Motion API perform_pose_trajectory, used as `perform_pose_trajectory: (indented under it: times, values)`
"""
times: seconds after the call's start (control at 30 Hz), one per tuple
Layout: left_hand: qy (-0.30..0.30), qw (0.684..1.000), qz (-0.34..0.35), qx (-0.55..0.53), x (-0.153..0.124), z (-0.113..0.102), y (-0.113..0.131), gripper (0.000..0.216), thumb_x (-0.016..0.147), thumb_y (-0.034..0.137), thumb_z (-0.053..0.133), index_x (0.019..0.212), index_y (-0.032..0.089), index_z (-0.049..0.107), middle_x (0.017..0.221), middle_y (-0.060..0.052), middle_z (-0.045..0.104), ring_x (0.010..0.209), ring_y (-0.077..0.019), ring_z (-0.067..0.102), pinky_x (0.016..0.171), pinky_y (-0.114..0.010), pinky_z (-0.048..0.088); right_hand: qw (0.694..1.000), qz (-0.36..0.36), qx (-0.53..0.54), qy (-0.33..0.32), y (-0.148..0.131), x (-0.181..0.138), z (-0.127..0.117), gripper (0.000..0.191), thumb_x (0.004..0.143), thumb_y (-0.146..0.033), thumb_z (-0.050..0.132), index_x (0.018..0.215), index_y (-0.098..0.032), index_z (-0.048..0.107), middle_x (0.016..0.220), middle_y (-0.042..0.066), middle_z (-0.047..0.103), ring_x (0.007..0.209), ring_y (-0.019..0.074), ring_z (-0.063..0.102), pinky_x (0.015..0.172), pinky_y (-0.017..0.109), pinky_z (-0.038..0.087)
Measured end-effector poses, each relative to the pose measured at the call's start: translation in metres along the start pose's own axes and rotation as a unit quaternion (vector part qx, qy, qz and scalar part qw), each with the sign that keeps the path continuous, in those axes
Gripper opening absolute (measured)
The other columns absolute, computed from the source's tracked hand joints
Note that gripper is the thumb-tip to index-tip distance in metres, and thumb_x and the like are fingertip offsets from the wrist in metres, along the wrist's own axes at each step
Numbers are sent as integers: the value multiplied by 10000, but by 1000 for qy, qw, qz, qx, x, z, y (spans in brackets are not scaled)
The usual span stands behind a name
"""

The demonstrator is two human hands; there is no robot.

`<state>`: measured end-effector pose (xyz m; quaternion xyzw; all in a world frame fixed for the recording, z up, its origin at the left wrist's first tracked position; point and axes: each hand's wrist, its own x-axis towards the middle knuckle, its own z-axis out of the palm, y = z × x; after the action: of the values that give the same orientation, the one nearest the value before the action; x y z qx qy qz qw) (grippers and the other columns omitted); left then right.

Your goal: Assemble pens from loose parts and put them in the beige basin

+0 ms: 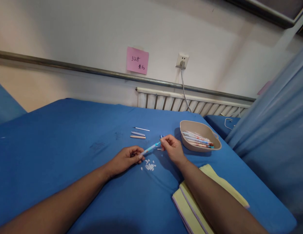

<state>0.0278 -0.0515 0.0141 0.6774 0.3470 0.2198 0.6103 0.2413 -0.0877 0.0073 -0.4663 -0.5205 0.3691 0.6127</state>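
Both my hands hold one light blue pen (150,148) just above the blue cloth of the table (68,146). My left hand (127,158) pinches its lower end. My right hand (172,148) pinches its upper end, fingers closed. Under the pen lies a little heap of small white bits (149,166). Beyond the hands three loose pen parts lie in a row: a thin white refill (141,129), a pale blue barrel (138,133) and a beige barrel (138,137).
A beige tray (187,125) with several pens stands right of my right hand. A folded yellow cloth (190,208) lies under my right forearm. A radiator, a wall socket with a cable and a pink note are on the wall behind.
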Motion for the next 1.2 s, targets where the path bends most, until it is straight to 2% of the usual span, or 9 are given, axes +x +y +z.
perform_pose_trajectory:
  times: [0.23, 0.47, 0.6, 0.73, 0.87, 1.03, 1.1, 1.2]
  values:
    - [4, 1000, 4, 16, 0, 1, 0, 242, 738, 359, 631, 890, 171, 614, 784, -10, 634, 691, -130, 559, 685, -262, 440, 1000, -14, -26, -2, 1, 0, 0, 252, 771, -426, 603, 694, -198, 530, 544, -52, 520, 465, 92, 483, 496, 222, 387]
    - [-1, 1000, 9, 25, 0, -1, 0, 274, 758, 399, 614, 919, 177, 613, 801, -13, 640, 718, -135, 559, 705, -267, 443, 998, -29, -40, -37, 7, 1, -2, 274, 793, -471, 565, 748, -202, 550, 571, -44, 544, 492, 98, 503, 521, 224, 409]
    - [8, 1000, 9, 28, 0, -1, 2, 295, 752, 422, 616, 913, 175, 617, 797, -13, 647, 706, -132, 558, 702, -264, 445, 998, -17, -5, -57, 11, 3, -2, 420, 848, -570, 419, 922, -184, 567, 642, -17, 580, 509, 103, 545, 511, 225, 426]
    - [34, 999, 10, 30, 0, 1, 4, 310, 746, 444, 618, 904, 177, 620, 827, -27, 669, 742, -151, 585, 740, -286, 460, 999, 36, 11, -8, 20, 9, -1, 566, 864, -643, 257, 880, -157, 547, 585, -12, 550, 425, 98, 505, 436, 217, 388]
    - [72, 997, 16, 23, 5, 3, 12, 340, 750, 463, 612, 937, 179, 612, 894, -62, 691, 815, -186, 618, 800, -324, 470, 988, 51, -143, -3, 22, 13, -1, 504, 912, -542, 246, 793, -169, 564, 531, -20, 522, 416, 99, 476, 451, 216, 370]
    - [97, 989, 74, 80, 34, 9, 41, 334, 709, 450, 645, 920, 192, 657, 901, -59, 691, 868, -211, 619, 819, -321, 467, 928, 9, -360, -94, 12, 12, 0, 320, 912, -370, 366, 785, -186, 596, 669, 14, 637, 641, 131, 585, 586, 224, 383]
    - [91, 982, 100, 130, 53, 15, 58, 324, 696, 446, 651, 891, 189, 679, 877, -50, 689, 841, -207, 615, 789, -313, 470, 906, -8, -403, -129, 10, 12, 0, 273, 895, -363, 399, 855, -196, 611, 787, 26, 679, 738, 147, 610, 620, 231, 385]
    - [70, 966, 140, 204, 84, 33, 84, 342, 698, 446, 631, 903, 178, 686, 836, -37, 683, 779, -187, 600, 721, -292, 468, 890, -3, -428, -159, 11, 15, -1, 270, 883, -376, 410, 949, -213, 615, 889, 28, 696, 800, 160, 624, 629, 237, 392]
